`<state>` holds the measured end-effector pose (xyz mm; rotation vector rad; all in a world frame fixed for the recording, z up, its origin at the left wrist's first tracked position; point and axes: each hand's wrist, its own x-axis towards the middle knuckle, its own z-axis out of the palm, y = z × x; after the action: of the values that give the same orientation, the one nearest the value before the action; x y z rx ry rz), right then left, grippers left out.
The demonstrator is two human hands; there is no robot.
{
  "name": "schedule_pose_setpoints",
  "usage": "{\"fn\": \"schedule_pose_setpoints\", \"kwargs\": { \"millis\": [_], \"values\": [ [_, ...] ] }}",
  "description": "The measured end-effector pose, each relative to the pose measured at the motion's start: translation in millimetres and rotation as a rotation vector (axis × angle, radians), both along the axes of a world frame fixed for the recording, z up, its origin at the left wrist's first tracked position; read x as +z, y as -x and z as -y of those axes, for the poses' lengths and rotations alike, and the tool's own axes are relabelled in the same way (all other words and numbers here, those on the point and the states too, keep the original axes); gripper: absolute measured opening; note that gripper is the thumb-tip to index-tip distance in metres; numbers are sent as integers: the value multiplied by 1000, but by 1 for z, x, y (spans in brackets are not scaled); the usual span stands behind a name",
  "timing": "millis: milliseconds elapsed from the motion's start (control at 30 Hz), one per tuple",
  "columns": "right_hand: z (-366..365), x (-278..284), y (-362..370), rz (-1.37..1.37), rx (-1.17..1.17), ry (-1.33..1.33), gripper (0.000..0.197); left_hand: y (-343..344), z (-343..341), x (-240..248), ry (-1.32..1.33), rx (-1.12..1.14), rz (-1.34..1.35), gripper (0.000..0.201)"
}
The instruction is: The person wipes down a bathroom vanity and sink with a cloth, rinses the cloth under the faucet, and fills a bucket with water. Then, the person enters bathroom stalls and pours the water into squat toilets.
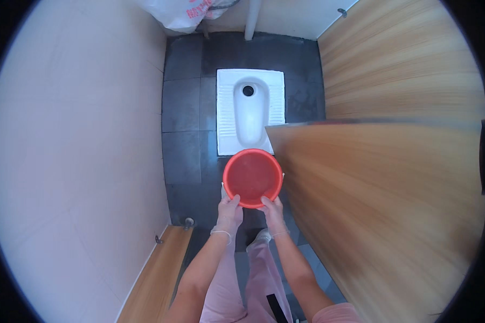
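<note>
A round red bucket (252, 175) is held out in front of me, its open top facing up. Inside it seems to be some liquid, though the surface is hard to make out. My left hand (230, 211) grips the near left of the rim, thumb over the edge. On the near right, my right hand (272, 209) holds the rim the same way. Both hands appear to wear thin clear gloves, and the fingers under the bucket are hidden. Just beyond the bucket lies a white squat toilet (251, 116) set in the floor, its near edge partly covered by the bucket.
A wood-grain door (350, 188) stands at my right, its edge reaching over the toilet's near right corner. Dark tiles (182, 107) cover the floor. At the back hang a white plastic bag (178, 13) and a white pipe (252, 19). A wooden panel (156, 269) is at lower left.
</note>
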<state>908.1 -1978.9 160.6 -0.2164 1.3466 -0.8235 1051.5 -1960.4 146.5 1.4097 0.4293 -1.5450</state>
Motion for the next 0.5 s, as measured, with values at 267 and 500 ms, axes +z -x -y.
{"fn": "schedule_pose_setpoints", "kwargs": {
  "millis": [267,500],
  "values": [
    [64,-105,-29,4,-47,-87,34,-35,72,-111,-126,-305,128,16],
    [122,-148,-22,-34,-14,-208,35,-34,134,-155,-248,-390,141,17]
  ]
}}
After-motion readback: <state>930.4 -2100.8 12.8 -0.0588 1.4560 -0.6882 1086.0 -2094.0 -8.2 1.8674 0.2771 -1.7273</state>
